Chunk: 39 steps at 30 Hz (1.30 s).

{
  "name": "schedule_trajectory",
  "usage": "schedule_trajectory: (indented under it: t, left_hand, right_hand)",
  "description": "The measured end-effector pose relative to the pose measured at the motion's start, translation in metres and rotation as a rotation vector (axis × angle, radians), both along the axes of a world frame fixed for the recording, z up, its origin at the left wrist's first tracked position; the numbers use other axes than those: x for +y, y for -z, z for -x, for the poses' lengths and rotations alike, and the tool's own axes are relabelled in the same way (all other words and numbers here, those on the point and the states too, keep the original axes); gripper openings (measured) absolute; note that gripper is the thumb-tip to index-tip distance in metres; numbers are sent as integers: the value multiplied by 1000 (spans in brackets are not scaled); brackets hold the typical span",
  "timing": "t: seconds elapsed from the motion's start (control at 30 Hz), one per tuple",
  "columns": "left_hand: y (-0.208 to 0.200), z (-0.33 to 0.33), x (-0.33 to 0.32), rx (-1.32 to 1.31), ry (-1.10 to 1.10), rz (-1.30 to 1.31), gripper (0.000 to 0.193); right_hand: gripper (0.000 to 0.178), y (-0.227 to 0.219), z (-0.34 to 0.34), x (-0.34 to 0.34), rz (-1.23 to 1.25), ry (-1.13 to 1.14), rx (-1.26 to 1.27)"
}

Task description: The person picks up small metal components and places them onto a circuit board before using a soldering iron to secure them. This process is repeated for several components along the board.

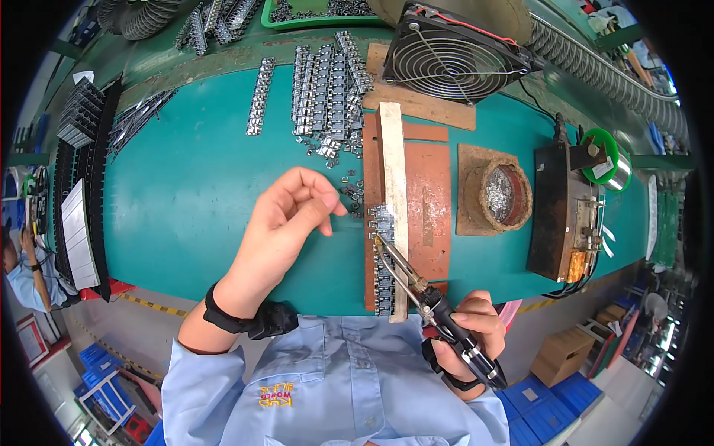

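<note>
My right hand (480, 323) grips a soldering iron (457, 338) with a black handle and a thin metal tube along its shaft. The iron's tip rests at a row of small metal and blue-grey electronic parts (384, 286), lined up along a pale straight bar (391, 152). Beneath the bar lies a reddish-brown board (429, 178). My left hand (286, 215) hovers just left of the row, its fingers curled and thumb drawn in; anything between the fingertips is too small to make out. Loose small parts (354, 195) lie scattered close to those fingertips.
Component strips (320, 93) are grouped at the back, with a single strip (260, 97) beside them. A black fan (457, 56) stands behind the board. Rightward are a round brown pot (492, 195), a dark metal box (554, 212) and a green-rimmed wire spool (611, 165). Black racks (82, 186) stand left.
</note>
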<state>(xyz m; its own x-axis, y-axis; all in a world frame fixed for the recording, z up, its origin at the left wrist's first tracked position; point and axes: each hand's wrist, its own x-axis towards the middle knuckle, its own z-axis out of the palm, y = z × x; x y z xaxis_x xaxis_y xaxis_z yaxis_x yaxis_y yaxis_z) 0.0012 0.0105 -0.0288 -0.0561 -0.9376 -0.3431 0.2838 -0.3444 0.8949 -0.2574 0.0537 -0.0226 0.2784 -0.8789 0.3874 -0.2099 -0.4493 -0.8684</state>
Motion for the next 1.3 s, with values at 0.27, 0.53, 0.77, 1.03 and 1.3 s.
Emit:
schedule_trajectory:
  t: [0.27,0.53,0.77,1.03,1.3]
  left_hand:
    - [4,1,1,-316,-159,199,7]
    - [1,4,0,-1053,126,413,9]
    - [-1,10,2,-1139,210,435,15]
    - [0,11,0,-1107,132,482,14]
    - [-7,29,35,-312,-96,91,5]
  right_hand:
    - [40,3,3,2,-22,-23,-25]
    - [42,35,-2,-4,-160,422,-253]
    - [42,40,1,-6,-113,378,-272]
    - [39,36,5,-1,-197,287,-377]
    - [41,40,7,-1,-183,294,-385]
